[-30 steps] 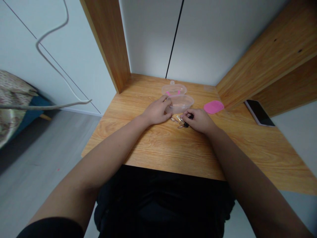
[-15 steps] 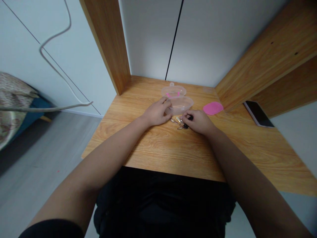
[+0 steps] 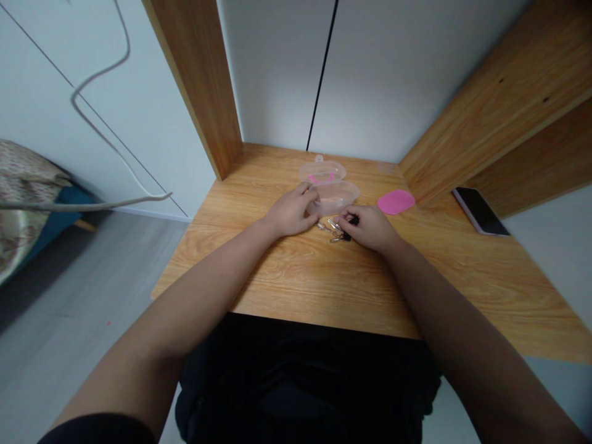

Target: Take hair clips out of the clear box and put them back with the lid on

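Observation:
A clear plastic case (image 3: pixel 341 192) lies with its hinged lid (image 3: pixel 324 165) folded back, a bright pink strip showing at the hinge side. My left hand (image 3: pixel 291 213) curls around the case's left end, thumb and fingers at its rim. Just in front of the case lies a small bunch of silver metal pieces (image 3: pixel 333 229) with black parts, perhaps keys; they are too small to name surely. My right hand (image 3: pixel 367 225) is closed in a pinch at the right side of this bunch, and its fingers hide part of it.
To the right of the case lies a flat pink oval piece (image 3: pixel 396 201). A phone (image 3: pixel 481 211) rests farther right on the wooden desk (image 3: pixel 287 283). Wooden side panels (image 3: pixel 194 80) and a pale back wall enclose the desk. A white cable (image 3: pixel 104 132) hangs at the left.
The view has shifted very slightly. Both hands, the case and the small metal pieces stay practically where they were.

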A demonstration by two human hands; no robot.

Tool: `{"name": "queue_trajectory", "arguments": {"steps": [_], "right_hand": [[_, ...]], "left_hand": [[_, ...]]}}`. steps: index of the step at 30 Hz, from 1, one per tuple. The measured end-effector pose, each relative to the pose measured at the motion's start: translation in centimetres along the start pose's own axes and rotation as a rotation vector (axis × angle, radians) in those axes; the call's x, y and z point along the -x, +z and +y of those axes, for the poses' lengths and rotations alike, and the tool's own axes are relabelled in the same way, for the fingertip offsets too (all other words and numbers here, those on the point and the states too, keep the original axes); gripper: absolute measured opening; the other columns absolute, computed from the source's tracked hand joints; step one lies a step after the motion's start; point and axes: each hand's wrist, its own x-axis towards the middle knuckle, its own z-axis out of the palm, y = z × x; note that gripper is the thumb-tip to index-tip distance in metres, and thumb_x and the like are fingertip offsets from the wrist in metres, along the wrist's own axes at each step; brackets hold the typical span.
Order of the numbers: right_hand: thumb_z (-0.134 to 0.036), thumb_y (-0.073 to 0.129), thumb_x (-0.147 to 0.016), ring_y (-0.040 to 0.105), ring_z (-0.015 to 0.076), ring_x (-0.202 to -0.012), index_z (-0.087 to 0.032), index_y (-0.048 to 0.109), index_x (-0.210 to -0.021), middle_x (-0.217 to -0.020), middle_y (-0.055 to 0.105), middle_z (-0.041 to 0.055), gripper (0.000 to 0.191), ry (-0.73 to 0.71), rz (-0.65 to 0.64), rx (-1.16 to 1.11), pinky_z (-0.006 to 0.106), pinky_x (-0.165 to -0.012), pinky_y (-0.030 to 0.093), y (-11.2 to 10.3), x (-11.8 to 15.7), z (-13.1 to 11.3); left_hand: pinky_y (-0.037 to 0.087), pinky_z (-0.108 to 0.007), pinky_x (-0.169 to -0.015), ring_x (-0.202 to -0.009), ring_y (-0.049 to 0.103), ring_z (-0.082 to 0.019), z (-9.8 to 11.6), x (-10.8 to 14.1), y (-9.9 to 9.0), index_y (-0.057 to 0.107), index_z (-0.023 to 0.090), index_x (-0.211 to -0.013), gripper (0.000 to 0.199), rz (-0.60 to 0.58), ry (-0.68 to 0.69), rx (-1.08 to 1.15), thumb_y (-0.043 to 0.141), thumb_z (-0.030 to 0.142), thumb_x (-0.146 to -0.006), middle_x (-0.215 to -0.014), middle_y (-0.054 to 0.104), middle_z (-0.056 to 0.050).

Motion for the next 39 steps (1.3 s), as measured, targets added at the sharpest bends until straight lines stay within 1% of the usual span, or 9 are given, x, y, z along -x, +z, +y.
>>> {"name": "queue_trajectory", "arguments": {"steps": [11,17,26,34,39], "right_hand": [[-0.04,0.061,-0.089,0.067,0.02,-0.068,-0.02,0.071,-0.079,-0.077,0.076,0.0058,0.024,0.007,0.052,-0.011,0.029,-0.062,0.044,0.07,0.08,-0.52],[-0.039,0.061,-0.089,0.066,0.0191,-0.065,-0.02,0.071,-0.079,-0.077,0.076,0.005,0.023,-0.005,0.063,-0.032,0.03,-0.062,0.044,0.23,0.09,-0.41],[-0.042,0.061,-0.089,0.065,0.0185,-0.065,-0.02,0.071,-0.079,-0.076,0.075,0.0048,0.026,-0.008,0.031,-0.063,0.029,-0.063,0.045,0.44,0.16,-0.32],[-0.042,0.061,-0.089,0.063,0.0177,-0.062,-0.019,0.071,-0.078,-0.074,0.075,0.0054,0.028,0.012,0.034,-0.096,0.029,-0.061,0.044,0.33,0.2,-0.53],[-0.044,0.063,-0.088,0.061,0.0158,-0.059,-0.018,0.071,-0.078,-0.07,0.073,0.0038,0.028,-0.005,0.048,-0.138,0.028,-0.06,0.043,0.68,0.21,-0.02]], "left_hand": [[0.055,-0.044,-0.096,-0.111,0.061,-0.029,-0.54,-0.02,0.46,0.058,0.019,-0.108,0.027,0.016,0.013,-0.011,0.06,0.033,-0.085,-0.122,0.056,-0.013],[0.055,-0.045,-0.096,-0.111,0.061,-0.029,-0.42,0.0,0.31,0.058,0.02,-0.108,0.026,0.008,0.006,-0.015,0.06,0.033,-0.085,-0.122,0.057,-0.012],[0.054,-0.044,-0.096,-0.111,0.061,-0.029,-0.65,-0.02,0.48,0.057,0.019,-0.109,0.027,0.017,0.023,-0.02,0.06,0.033,-0.085,-0.121,0.057,-0.013],[0.054,-0.043,-0.093,-0.107,0.062,-0.029,-0.71,0.07,0.44,0.056,0.019,-0.105,0.025,0.022,0.03,-0.024,0.061,0.031,-0.084,-0.118,0.057,-0.013],[0.054,-0.043,-0.092,-0.106,0.062,-0.029,-0.46,0.05,0.32,0.056,0.019,-0.104,0.025,0.006,0.017,-0.016,0.06,0.032,-0.084,-0.117,0.057,-0.013]]}}
